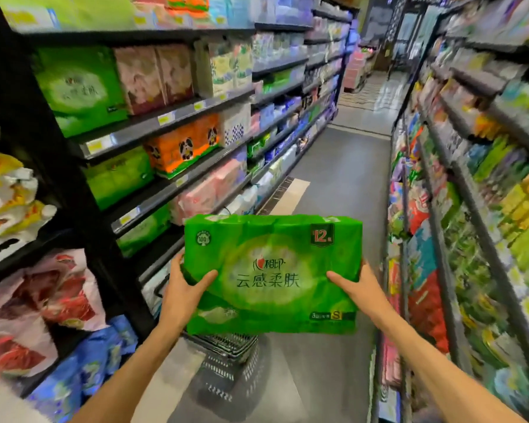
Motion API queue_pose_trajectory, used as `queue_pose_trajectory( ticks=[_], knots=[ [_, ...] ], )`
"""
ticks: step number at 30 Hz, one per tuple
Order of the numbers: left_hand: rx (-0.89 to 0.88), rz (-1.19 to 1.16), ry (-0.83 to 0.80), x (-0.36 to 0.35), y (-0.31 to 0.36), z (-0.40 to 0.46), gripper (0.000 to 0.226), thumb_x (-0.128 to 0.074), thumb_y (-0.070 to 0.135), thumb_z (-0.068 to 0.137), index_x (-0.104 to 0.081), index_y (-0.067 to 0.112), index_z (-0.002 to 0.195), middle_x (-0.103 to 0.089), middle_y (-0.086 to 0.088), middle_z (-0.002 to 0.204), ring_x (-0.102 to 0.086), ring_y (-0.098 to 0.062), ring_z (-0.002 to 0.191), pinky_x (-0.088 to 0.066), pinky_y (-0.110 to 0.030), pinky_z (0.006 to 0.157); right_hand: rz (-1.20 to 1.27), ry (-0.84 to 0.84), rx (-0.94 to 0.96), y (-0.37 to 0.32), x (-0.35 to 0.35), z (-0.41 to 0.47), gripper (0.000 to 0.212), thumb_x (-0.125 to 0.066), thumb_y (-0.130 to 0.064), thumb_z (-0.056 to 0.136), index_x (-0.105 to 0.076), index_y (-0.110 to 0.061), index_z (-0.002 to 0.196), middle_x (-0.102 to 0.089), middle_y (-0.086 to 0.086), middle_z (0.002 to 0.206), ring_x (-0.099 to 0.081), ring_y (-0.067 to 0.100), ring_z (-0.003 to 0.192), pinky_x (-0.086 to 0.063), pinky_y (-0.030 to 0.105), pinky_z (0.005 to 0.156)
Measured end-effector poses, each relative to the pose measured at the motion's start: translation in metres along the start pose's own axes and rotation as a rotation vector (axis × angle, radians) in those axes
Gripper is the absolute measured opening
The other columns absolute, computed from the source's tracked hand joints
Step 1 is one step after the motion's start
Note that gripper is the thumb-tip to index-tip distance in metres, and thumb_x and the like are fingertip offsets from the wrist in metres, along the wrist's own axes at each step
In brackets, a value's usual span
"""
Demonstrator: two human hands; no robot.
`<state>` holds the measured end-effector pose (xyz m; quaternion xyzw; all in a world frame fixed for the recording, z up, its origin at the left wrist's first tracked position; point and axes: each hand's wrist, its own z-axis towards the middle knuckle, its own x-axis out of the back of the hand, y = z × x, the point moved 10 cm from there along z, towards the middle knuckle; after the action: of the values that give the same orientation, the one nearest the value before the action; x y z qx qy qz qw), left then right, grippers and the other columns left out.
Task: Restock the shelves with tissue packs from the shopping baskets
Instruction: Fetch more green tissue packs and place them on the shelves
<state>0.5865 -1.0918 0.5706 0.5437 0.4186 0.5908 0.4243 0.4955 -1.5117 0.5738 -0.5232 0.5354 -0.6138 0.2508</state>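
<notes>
A big green tissue pack [272,273] with Chinese print and a "12" badge is held up in front of me over the aisle floor. My left hand [182,293] grips its left edge, thumb across the front. My right hand [356,285] grips the right edge the same way. Below the pack a black wire shopping basket [226,346] stands on the floor, mostly hidden by the pack. On the left, dark shelves [165,117] carry tissue packs, among them a matching green pack [80,90] on an upper shelf.
An orange panda-print pack [180,148], pink packs [208,193] and other green packs [116,175] fill the left shelves. The right shelving [471,209] is packed with small colourful goods. Grey aisle floor [348,178] runs ahead, with a flat cardboard sheet [290,193] by the left shelf foot.
</notes>
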Motion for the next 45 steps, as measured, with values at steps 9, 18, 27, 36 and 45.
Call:
queue_pose_trajectory(
  ticks=[9,18,27,36,45],
  knots=[
    [0.12,0.059,0.278,0.026,-0.02,0.061,0.096,-0.084,0.041,0.08,-0.028,0.029,0.157,-0.058,0.001,0.141,-0.061,-0.022,0.12,-0.053,-0.046,0.1,-0.065,-0.308,0.187,-0.06,-0.084,0.161,0.051,-0.083,-0.032,0.083,-0.051,-0.04,0.121,-0.066,-0.017,0.116,-0.067,0.0,0.102,-0.056,0.019,0.074],
    [0.254,0.03,0.407,0.055,-0.099,0.152,0.122,-0.08,0.076,0.053,-0.029,0.03,0.154,-0.051,0.001,0.146,-0.054,-0.024,0.13,-0.049,-0.055,0.106,-0.165,-0.503,0.234,-0.076,-0.208,0.303,0.083,-0.087,-0.036,0.079,-0.041,-0.023,0.147,-0.064,-0.006,0.129,-0.064,0.011,0.114,-0.055,0.024,0.084],
    [0.367,0.043,0.554,0.061,-0.148,0.21,0.095,-0.084,0.065,0.068,-0.042,0.031,0.145,-0.059,0.002,0.135,-0.06,-0.019,0.121,-0.054,-0.048,0.098,-0.212,-0.687,0.181,-0.078,-0.317,0.422,0.108,-0.09,-0.067,0.059,-0.043,-0.023,0.145,-0.069,-0.002,0.127,-0.071,0.015,0.109,-0.061,0.047,0.092],
    [0.616,0.013,0.76,0.048,-0.199,0.242,0.078,-0.087,0.045,0.073,-0.049,0.032,0.14,-0.067,0.007,0.124,-0.066,-0.02,0.113,-0.057,-0.048,0.094,-0.296,-0.983,0.143,-0.071,-0.44,0.516,0.123,-0.091,-0.074,0.043,-0.036,-0.029,0.144,-0.065,-0.004,0.129,-0.068,0.019,0.112,-0.059,0.05,0.096],
    [0.713,0.09,0.936,0.019,-0.294,0.289,0.083,-0.084,0.048,0.073,-0.044,0.033,0.145,-0.069,0.012,0.119,-0.068,-0.016,0.103,-0.059,-0.042,0.088,-0.42,-1.091,0.234,-0.008,-0.562,0.605,0.087,-0.089,-0.056,0.06,-0.049,-0.034,0.134,-0.072,-0.013,0.116,-0.07,0.011,0.102,-0.059,0.043,0.093]
  ],
)
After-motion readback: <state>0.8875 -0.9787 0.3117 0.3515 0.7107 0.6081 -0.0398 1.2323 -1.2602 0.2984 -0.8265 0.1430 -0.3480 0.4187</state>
